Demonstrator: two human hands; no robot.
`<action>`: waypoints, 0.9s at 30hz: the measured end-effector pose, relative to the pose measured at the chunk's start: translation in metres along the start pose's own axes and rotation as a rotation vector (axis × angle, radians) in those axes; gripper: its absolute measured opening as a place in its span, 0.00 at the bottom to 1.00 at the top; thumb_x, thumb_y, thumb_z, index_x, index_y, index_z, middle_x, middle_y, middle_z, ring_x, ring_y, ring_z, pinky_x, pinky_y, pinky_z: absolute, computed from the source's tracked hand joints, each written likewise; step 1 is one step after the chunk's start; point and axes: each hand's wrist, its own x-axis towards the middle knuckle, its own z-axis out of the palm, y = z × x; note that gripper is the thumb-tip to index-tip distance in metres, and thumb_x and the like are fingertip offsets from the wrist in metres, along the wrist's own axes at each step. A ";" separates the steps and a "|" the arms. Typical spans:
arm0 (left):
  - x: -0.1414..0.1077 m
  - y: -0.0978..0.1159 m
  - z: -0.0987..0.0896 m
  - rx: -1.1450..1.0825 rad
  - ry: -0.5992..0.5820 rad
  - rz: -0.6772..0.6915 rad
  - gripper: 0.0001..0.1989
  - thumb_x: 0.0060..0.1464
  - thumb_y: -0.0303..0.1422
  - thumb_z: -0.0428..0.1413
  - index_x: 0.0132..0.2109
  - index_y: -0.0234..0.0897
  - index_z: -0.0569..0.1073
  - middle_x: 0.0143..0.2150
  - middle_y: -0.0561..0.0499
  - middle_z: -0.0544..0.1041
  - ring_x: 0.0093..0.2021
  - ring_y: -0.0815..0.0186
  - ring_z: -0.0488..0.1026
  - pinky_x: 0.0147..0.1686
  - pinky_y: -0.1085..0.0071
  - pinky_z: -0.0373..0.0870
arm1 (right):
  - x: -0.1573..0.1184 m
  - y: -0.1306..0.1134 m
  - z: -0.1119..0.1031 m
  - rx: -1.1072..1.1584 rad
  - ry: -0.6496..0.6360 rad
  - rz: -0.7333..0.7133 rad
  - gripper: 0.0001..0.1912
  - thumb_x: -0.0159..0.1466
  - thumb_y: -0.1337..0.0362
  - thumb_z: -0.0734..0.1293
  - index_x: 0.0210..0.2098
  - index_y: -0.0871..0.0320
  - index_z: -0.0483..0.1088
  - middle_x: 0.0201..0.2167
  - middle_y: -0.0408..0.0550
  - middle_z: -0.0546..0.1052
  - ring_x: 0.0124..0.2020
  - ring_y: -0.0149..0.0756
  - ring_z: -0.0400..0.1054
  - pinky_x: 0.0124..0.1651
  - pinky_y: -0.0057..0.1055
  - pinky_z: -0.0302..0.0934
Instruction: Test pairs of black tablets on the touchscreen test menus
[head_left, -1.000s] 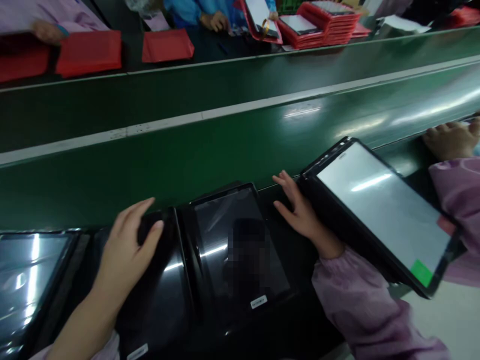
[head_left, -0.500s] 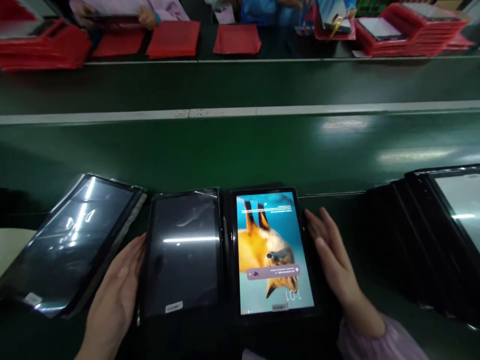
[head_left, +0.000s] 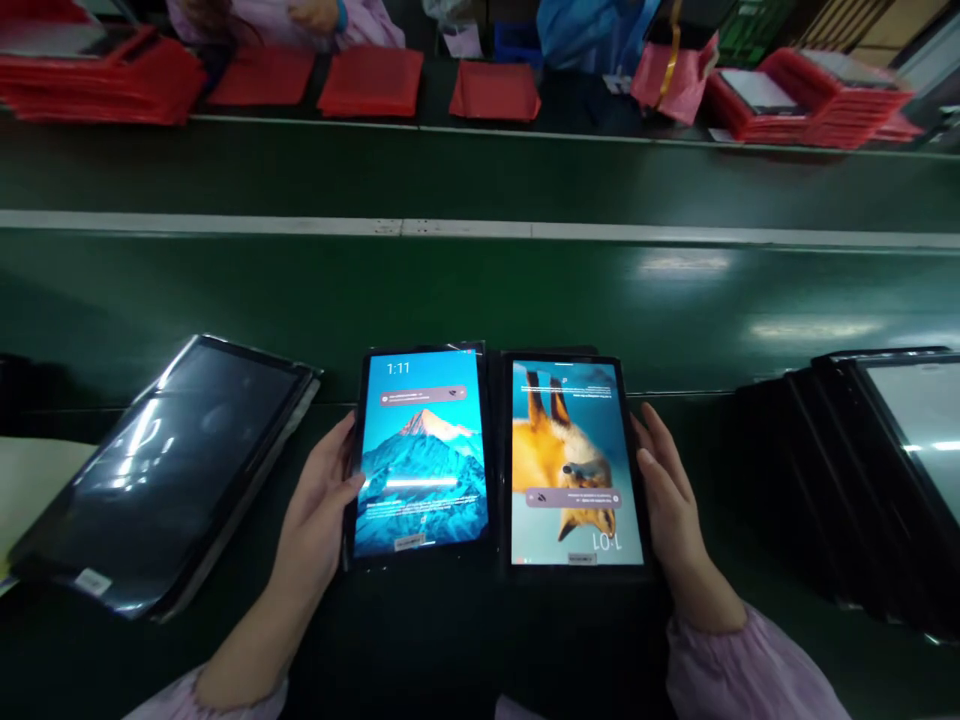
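Two lit tablets lie side by side in front of me. The left tablet (head_left: pixel 424 460) shows a snowy mountain and the time 1:11. The right tablet (head_left: pixel 577 465) shows a fox upside down and 1:01. My left hand (head_left: pixel 319 500) is closed on the left edge of the mountain tablet, thumb over its bezel. At the right edge of the fox tablet, my right hand (head_left: pixel 671 500) grips with the thumb at the rim and the fingers partly hidden. Each screen carries a small label near its bottom edge.
A stack of dark-screened tablets (head_left: pixel 172 470) sits at left, over pale paper (head_left: pixel 52 480). Black-cased tablets (head_left: pixel 847 470) lean in a row at right. Across a raised green ledge (head_left: pixel 465 290) are red pouches (head_left: pixel 371 80) and a co-worker's purple sleeve (head_left: pixel 367 22).
The left tablet's screen has gone from dark to lit. My left hand has moved right and closed on its edge; my right hand has closed in on the fox tablet. The view has shifted.
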 end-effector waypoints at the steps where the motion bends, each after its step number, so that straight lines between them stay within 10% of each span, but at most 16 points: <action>1: 0.004 0.000 0.001 -0.007 -0.009 0.019 0.31 0.53 0.42 0.67 0.63 0.40 0.75 0.72 0.41 0.74 0.79 0.43 0.58 0.77 0.49 0.57 | 0.004 -0.002 0.000 -0.015 0.028 -0.064 0.35 0.72 0.42 0.68 0.74 0.43 0.60 0.74 0.53 0.68 0.73 0.56 0.64 0.68 0.60 0.67; 7: 0.022 -0.015 -0.014 0.117 -0.119 0.115 0.44 0.54 0.53 0.68 0.72 0.43 0.67 0.79 0.38 0.61 0.81 0.42 0.51 0.78 0.45 0.49 | 0.002 -0.026 -0.008 -0.310 0.190 -0.649 0.11 0.76 0.53 0.67 0.48 0.52 0.77 0.51 0.54 0.84 0.57 0.52 0.78 0.57 0.50 0.72; 14: 0.019 -0.017 -0.035 0.653 -0.367 0.216 0.52 0.51 0.55 0.68 0.77 0.49 0.58 0.84 0.40 0.42 0.82 0.31 0.38 0.73 0.28 0.48 | 0.010 -0.054 0.000 -0.696 -0.038 -0.805 0.08 0.77 0.62 0.64 0.40 0.52 0.72 0.44 0.52 0.85 0.40 0.43 0.79 0.35 0.37 0.70; 21: 0.055 0.000 0.001 0.213 0.048 0.132 0.43 0.49 0.47 0.66 0.69 0.36 0.66 0.76 0.31 0.60 0.79 0.40 0.56 0.76 0.46 0.55 | 0.073 -0.066 0.032 -0.909 -0.206 -0.892 0.11 0.77 0.62 0.62 0.39 0.54 0.72 0.47 0.59 0.84 0.44 0.47 0.76 0.45 0.43 0.74; 27: 0.022 -0.004 -0.024 0.134 0.000 0.021 0.31 0.49 0.47 0.67 0.58 0.41 0.74 0.68 0.37 0.75 0.75 0.40 0.63 0.72 0.42 0.64 | 0.025 -0.075 0.023 -0.946 -0.330 -0.975 0.15 0.78 0.63 0.61 0.45 0.60 0.80 0.26 0.50 0.77 0.29 0.41 0.73 0.26 0.32 0.66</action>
